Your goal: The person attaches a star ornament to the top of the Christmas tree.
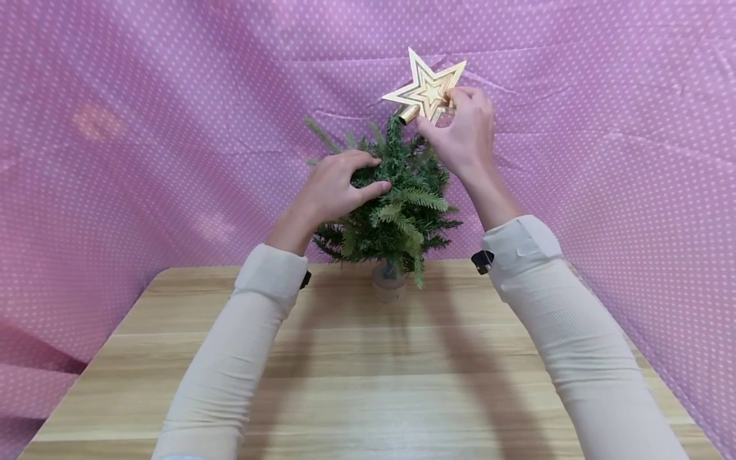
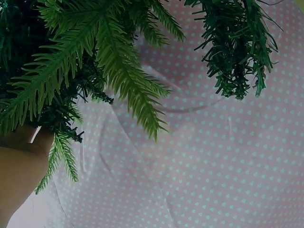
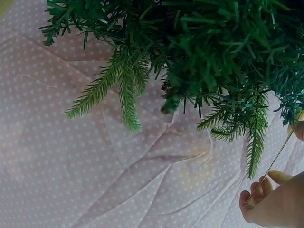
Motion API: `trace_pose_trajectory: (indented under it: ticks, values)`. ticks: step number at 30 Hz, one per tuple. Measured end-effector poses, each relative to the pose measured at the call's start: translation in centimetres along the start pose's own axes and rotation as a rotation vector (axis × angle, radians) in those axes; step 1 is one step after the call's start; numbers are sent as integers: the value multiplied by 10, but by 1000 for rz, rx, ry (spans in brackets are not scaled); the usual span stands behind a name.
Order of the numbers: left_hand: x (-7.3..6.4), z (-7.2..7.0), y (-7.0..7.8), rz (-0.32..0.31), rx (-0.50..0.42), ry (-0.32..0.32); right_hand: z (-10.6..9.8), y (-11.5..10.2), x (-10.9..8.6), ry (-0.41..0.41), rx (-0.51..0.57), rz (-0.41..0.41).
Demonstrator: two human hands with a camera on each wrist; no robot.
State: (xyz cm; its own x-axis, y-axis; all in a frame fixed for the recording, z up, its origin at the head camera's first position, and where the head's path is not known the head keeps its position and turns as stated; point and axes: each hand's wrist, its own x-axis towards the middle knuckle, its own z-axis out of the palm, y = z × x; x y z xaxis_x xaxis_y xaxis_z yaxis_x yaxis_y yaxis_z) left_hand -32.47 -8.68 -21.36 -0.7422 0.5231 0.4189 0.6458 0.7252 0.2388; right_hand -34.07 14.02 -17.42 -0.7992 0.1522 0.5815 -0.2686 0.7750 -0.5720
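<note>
A gold star tree topper (image 1: 430, 91) is pinched between the thumb and fingers of my right hand (image 1: 468, 124). It is tilted, and its short tube socket (image 1: 409, 115) is right by the tip of a small artificial Christmas tree (image 1: 402, 211). In the right wrist view, that hand (image 3: 275, 199) holds the thin edge of the star at the lower right. My left hand (image 1: 333, 185) grips the tree's upper branches from the left, thumb and fingers curved about the foliage. In the left wrist view, branches partly hide that hand (image 2: 23, 166).
The tree's pale round base (image 1: 388, 284) stands near the far edge of a wooden table (image 1: 368, 383). Pink dotted cloth (image 1: 201, 96) hangs behind and along both sides. A black wrist camera (image 1: 483, 261) sits at the right cuff.
</note>
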Motion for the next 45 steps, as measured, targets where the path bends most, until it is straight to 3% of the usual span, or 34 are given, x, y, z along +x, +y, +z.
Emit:
trace_pose_trajectory:
  ticks: [14, 45]
  values:
    - [-1, -3, 0, -6, 15, 2, 4, -15, 5, 0, -25, -46]
    - [-4, -2, 2, -22, 13, -19, 10, -9, -1, 107, 5, -241]
